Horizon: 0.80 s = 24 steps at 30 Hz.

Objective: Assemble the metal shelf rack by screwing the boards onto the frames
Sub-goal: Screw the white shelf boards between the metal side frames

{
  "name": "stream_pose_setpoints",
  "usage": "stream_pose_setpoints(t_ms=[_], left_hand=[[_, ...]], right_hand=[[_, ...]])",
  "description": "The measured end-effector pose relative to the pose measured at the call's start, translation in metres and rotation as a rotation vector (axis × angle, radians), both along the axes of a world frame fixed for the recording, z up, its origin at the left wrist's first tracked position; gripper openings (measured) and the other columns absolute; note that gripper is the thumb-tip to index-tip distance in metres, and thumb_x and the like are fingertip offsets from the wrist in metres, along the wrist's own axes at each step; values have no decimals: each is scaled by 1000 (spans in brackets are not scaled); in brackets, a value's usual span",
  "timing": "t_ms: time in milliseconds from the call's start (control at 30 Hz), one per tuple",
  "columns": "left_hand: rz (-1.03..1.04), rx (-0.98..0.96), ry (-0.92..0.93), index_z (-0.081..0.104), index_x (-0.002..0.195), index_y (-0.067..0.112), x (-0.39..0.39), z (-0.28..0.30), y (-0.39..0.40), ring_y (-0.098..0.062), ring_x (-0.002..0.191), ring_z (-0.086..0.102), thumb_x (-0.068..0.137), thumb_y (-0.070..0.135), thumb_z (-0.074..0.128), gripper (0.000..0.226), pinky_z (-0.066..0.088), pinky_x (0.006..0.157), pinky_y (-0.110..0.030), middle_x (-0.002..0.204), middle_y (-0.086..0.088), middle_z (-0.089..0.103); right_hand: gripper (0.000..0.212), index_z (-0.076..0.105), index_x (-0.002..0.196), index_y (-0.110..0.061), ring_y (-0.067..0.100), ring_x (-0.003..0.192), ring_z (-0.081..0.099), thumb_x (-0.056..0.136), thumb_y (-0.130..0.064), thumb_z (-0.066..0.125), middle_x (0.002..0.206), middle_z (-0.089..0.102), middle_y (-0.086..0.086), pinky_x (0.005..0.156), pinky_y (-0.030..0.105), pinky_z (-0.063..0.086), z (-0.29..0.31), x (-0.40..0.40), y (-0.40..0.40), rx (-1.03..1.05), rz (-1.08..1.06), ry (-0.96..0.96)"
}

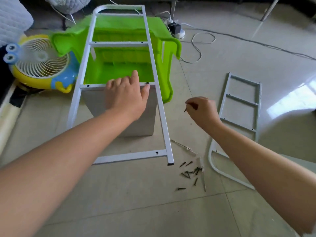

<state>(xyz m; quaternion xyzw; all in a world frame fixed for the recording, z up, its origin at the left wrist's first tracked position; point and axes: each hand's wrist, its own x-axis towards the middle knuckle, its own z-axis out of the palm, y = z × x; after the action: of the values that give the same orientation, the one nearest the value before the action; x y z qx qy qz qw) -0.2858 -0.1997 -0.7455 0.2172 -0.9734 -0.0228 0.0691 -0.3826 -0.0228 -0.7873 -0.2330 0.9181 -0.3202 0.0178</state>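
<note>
Head view, largest thing first: a white metal frame (118,82) runs from the top centre of the picture down to the lower middle, propped at an angle on an overturned green plastic stool (123,48) at upper centre. It is thin square tube, so I judge it light and stiff, but long enough to swing if held only at one end; the best hold is at a crossbar close to the joint being worked. A grey board (136,117) stands on edge beneath the middle crossbar in the centre of the frame. Flat and rigid, it looks apt to tip until fastened, and its smooth face gives little purchase, so its top edge is the place to steady it. A second frame (239,106) lies flat on the tiled floor (119,202) at centre right, untouched.

Left hand (125,95), fingers spread and straight, presses on the middle crossbar and the board's top edge at centre. Right hand (202,110), right of centre, pinches one dark screw (185,109) between fingertips. Such a screw is small and easily dropped, best held near its head. Loose screws (189,173) lie scattered at lower centre, beside a screwdriver (183,147).
</note>
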Motion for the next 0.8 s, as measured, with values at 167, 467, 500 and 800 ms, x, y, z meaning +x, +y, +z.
stream_pose_setpoints(t_ms=[167, 467, 500, 800], left_hand=[[-14, -30, 91, 59, 100, 1, 28, 9, -36, -38, 99, 55, 94, 31, 30, 42, 37, 81, -42, 102, -21, 61], [-22, -19, -88, 60, 115, 12, 52, 24, -84, -26, 118, 36, 93, 18, 47, 27, 44, 84, -34, 115, -7, 47], [10, -20, -74, 62, 112, 12, 53, 24, -86, -26, 117, 34, 92, 17, 48, 25, 43, 81, -35, 114, -8, 44], [52, 102, -138, 60, 115, 15, 46, 31, -96, -30, 121, 36, 93, 17, 51, 24, 37, 81, -34, 117, -11, 40]], right_hand=[[21, 70, 97, -3, 24, 89, 60, 84, -3, 54, 92, 69, 13, 72, 18, 36, 63, 8, -61, -320, -29, 120], [18, 70, 95, -1, 14, 71, 57, 85, -2, 56, 73, 58, 0, 68, 18, 43, 84, 42, -134, -302, 249, 9], [18, 70, 95, 0, 14, 69, 56, 85, -2, 56, 72, 58, 0, 67, 19, 43, 81, 43, -137, -279, 268, 11], [20, 69, 100, -6, 13, 67, 57, 88, -5, 53, 79, 65, 7, 60, 16, 40, 68, 39, -161, -221, 165, -99]])
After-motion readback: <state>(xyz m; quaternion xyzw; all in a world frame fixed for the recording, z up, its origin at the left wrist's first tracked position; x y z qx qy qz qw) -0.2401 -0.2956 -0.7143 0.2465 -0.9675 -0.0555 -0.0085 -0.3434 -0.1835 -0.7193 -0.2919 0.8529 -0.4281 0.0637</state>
